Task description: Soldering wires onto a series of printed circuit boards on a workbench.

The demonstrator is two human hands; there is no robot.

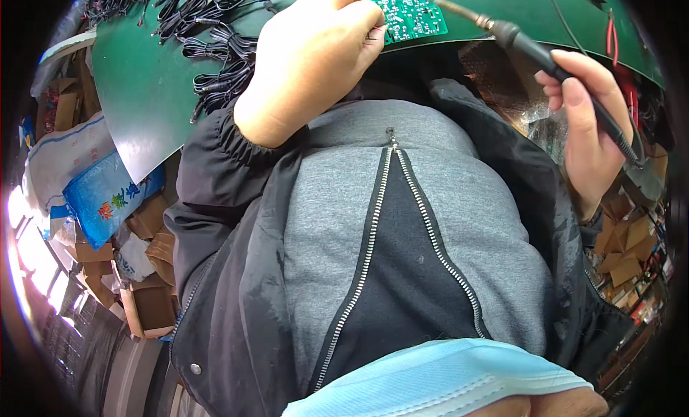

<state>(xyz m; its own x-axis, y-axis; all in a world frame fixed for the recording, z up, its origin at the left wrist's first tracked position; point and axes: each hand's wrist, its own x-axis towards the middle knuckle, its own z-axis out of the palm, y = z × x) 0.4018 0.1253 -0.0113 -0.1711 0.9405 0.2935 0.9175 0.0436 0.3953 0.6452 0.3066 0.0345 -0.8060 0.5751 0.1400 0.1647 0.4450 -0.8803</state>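
At the table's near edge lies a green circuit board (415, 13) dotted with small parts. My left hand (316, 54) is closed over the board's left side, its curled fingers hiding part of it. What those fingers pinch, if anything, is hidden. My right hand (592, 119) grips a soldering iron (527, 49) by its black handle. The iron's metal tip points left, by the board's upper right corner; whether it touches cannot be told. A dark cord runs from the handle's lower end beside my wrist.
Bundles of black cables (224, 54) lie on the green tabletop (140, 94), left of my left hand. A red-handled tool (611, 40) lies at the far right. Cardboard boxes (151, 306) and a blue plastic package (108, 194) are piled below the table on the left.
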